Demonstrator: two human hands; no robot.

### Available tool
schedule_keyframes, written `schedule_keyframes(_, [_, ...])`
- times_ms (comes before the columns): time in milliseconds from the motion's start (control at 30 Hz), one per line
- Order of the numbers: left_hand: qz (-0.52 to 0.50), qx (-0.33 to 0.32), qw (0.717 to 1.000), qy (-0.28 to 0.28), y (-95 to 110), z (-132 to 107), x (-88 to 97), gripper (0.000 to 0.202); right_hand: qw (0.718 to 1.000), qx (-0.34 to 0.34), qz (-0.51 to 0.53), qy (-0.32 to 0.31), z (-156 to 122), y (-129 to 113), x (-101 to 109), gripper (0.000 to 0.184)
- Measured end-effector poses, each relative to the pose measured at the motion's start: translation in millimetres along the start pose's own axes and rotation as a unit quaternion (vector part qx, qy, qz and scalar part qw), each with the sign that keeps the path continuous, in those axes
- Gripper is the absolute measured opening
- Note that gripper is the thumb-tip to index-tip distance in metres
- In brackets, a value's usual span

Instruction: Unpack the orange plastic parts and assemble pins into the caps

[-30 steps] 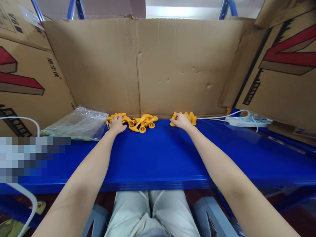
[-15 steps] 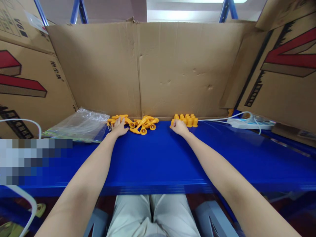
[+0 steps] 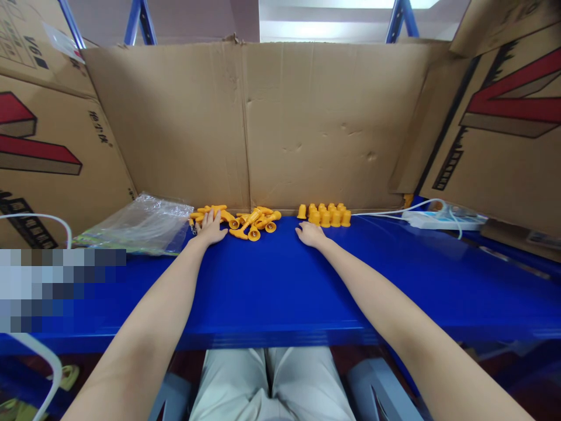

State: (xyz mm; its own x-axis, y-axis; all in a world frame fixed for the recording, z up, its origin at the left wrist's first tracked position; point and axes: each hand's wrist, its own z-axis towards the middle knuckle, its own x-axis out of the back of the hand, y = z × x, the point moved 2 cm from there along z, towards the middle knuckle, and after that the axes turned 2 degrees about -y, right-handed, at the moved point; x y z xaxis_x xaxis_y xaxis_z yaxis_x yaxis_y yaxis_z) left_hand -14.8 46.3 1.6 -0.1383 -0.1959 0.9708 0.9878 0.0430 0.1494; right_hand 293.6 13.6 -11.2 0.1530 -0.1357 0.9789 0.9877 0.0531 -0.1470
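Note:
A loose pile of yellow funnel-shaped plastic parts (image 3: 252, 221) lies at the far edge of the blue table (image 3: 280, 280). My left hand (image 3: 211, 227) lies flat on the left end of that pile, fingers spread over a few parts. To the right, several small yellow caps (image 3: 326, 215) stand upright in a tight cluster. My right hand (image 3: 310, 234) rests on the table just in front of and left of the caps, fingers stretched out, holding nothing. One cap (image 3: 301, 211) stands apart at the cluster's left.
A cardboard wall (image 3: 280, 117) rises behind the parts, with printed boxes on both sides. A clear plastic bag (image 3: 140, 221) lies at the left. A white power strip (image 3: 432, 217) with cables sits at the right. My legs show below the table's near edge.
My right hand has drawn back from the yellow caps, leftward and toward me, leaving them standing uncovered. My left hand has stayed on the pile.

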Motion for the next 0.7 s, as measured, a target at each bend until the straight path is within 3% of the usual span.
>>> schedule_keyframes(333, [-0.008, 0.004, 1.000, 0.014, -1.5, 1.1, -2.0, 0.078, 0.999, 0.010, -0.006, 0.030, -3.2, -0.6, 4.6, 0.037])
schedule_keyframes(500, [-0.006, 0.006, 1.000, 0.001, -2.1, 2.7, -2.8, 0.078, 0.996, 0.063, 0.010, 0.055, 0.3, -1.7, 2.3, 0.035])
schedule_keyframes(600, [-0.005, 0.008, 1.000, -0.001, -1.6, 2.2, -2.2, 0.078, 0.993, 0.108, 0.034, 0.041, 7.6, -5.8, -2.8, 0.038])
schedule_keyframes(700, [-0.006, 0.006, 1.000, 0.007, -1.0, 1.2, -1.2, 0.077, 0.996, 0.085, 0.040, 0.010, 17.9, -10.0, -6.9, 0.038])
